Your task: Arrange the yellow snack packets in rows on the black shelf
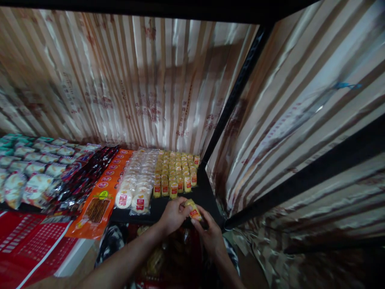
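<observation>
Between my two hands is a small yellow snack packet [193, 209] with a red label, held over the front edge of the dark shelf [207, 192]. My left hand [176, 214] pinches its left side, and my right hand [209, 228] has fingers closed on its right side. Just beyond them stand rows of matching yellow packets [176, 172], lined up on the shelf. Left of these lie clear-wrapped round white crackers [132, 196] in two columns. Beneath my forearms is a dark red container with more yellow packets [155, 259], partly hidden and dim.
Orange snack bags [99, 196], dark shiny packs [87, 176] and white snack bags [39, 188] fill the shelf's left part. A red basket [33, 241] stands at lower left. A black post [234, 96] rises at the shelf's right corner, before striped sheeting [144, 80].
</observation>
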Action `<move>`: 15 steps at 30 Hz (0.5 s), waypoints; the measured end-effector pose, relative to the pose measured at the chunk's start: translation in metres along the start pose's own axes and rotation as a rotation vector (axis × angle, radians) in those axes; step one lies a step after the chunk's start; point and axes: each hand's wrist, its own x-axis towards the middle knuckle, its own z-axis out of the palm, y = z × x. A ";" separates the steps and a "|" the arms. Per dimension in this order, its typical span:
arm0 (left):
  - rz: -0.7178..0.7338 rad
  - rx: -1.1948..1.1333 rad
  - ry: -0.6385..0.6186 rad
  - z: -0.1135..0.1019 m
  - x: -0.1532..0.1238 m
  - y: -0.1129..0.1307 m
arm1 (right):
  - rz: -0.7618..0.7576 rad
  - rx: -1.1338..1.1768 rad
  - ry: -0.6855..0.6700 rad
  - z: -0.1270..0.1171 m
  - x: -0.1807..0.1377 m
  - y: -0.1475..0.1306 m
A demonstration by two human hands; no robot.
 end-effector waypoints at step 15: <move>-0.059 -0.148 -0.008 0.025 0.095 0.010 | 0.108 -0.022 0.340 0.001 0.059 0.009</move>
